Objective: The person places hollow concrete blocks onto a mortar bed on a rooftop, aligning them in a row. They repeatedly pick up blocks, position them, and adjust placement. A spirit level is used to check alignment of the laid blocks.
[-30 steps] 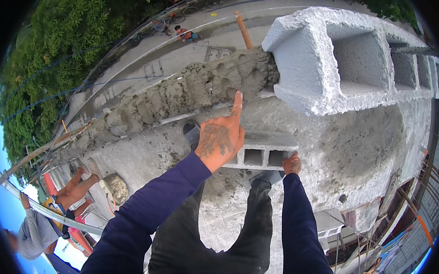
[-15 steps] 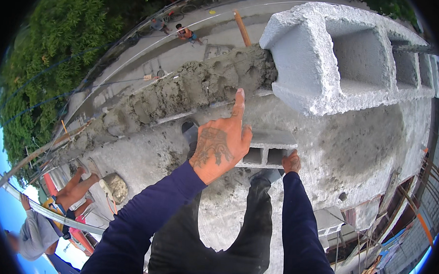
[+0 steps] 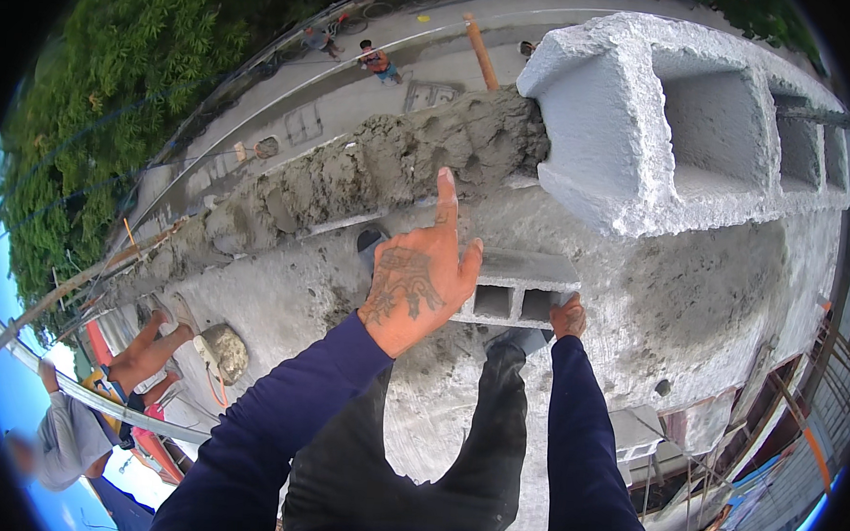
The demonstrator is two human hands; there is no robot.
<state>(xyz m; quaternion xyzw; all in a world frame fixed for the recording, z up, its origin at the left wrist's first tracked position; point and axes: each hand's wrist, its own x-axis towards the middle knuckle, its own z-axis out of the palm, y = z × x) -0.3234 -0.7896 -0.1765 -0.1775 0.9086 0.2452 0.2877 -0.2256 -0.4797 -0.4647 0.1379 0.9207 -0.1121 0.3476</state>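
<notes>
Our left hand extends forefinger and thumb; we cannot tell what its hidden fingers do. Our right hand grips the right end of a grey, hollow concrete block, with open concrete floor to its right. Beyond, a lumpy grey mortar bed meets the pale, rough-edged hollow blocks; past its far edge lies grey road.

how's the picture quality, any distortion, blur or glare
Head view: fisheye bends the upper block row toward the right rim, corners black; head view: tree foliage soft, left hand crisper, lower block dark inside, sky partly white at lower left.
</notes>
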